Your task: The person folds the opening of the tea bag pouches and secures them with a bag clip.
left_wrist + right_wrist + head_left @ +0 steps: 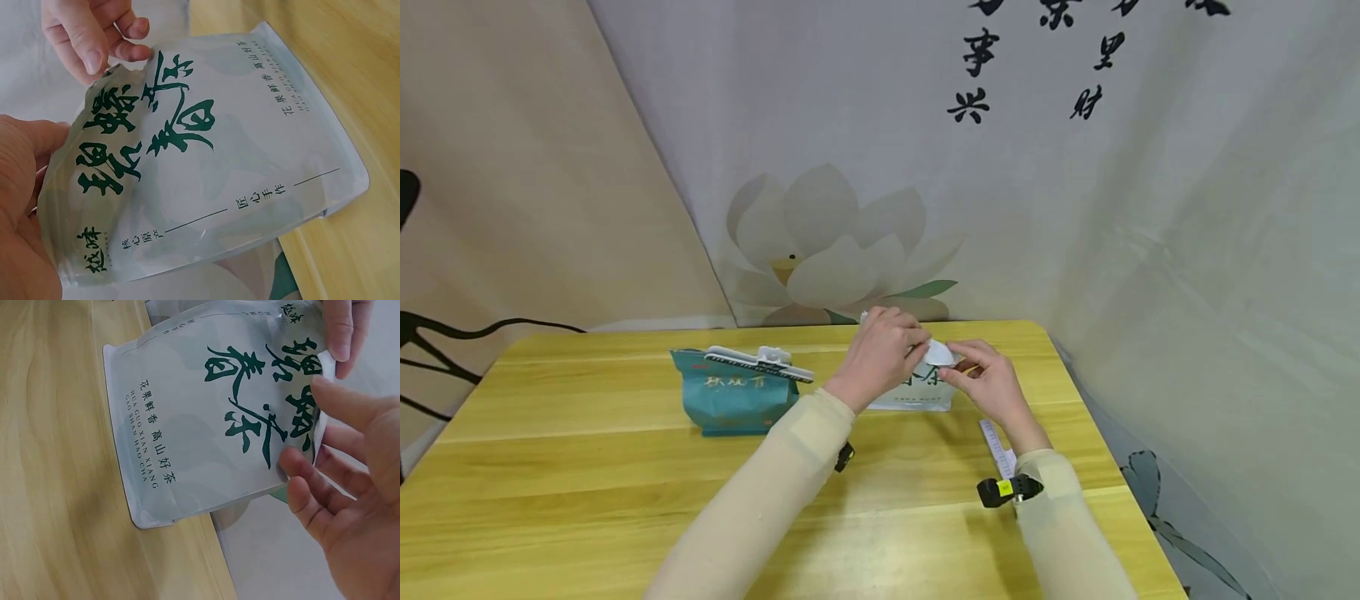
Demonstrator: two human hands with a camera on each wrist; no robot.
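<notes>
A white tea pouch (910, 400) with large green characters stands near the table's back edge, partly hidden by my hands. My left hand (883, 346) grips one end of its top edge. At the other end, the thumb and fingers of my right hand (988, 383) pinch the same edge, where a white flap (938, 354) is turned over. In the left wrist view the pouch's printed front (237, 125) slants, its top creased between both hands. The right wrist view has my right thumb on the front of the folded edge (320, 422).
A teal pouch (737, 404) stands to the left, its top held by a long white sealing clip (760, 363). A pale ruler-like strip (996, 448) lies on the wooden table (587, 492) beside my right wrist. A printed cloth (880, 125) hangs behind the table.
</notes>
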